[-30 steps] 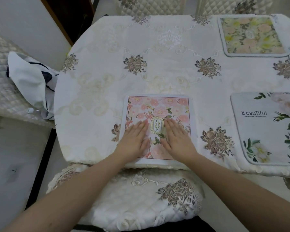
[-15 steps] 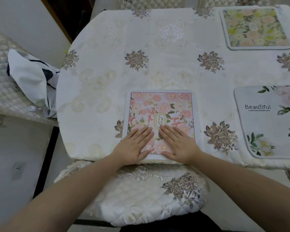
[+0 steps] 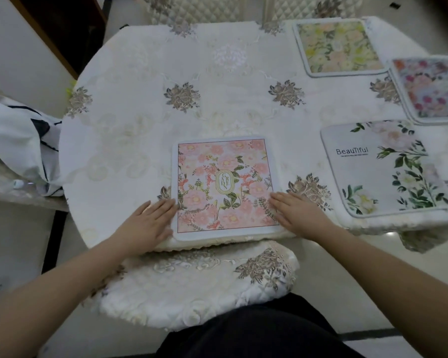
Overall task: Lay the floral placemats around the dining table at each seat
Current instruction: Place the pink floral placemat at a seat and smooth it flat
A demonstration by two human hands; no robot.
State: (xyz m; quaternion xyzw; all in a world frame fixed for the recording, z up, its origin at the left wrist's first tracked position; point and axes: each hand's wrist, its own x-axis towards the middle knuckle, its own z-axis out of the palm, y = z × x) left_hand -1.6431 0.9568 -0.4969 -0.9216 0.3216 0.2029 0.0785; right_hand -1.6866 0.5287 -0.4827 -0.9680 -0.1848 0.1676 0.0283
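Soft, even, rather dim indoor light is falling across the tablecloth [image 3: 145, 120], leaving it a flat greyish white with no hard shadows. Only faint shade is gathering under the left hand [image 3: 148, 223] and right hand [image 3: 299, 213] where they are resting flat at the pink placemat [image 3: 225, 187]. Beyond the right hand, a small bright glint is showing on the floor [image 3: 388, 233] under the table's edge. Wide-angle distortion is bowing the table's rim and stretching both forearms toward the lower corners. The far placemats [image 3: 339, 47] are looking slightly soft and washed out, and the upper corners are darkening.
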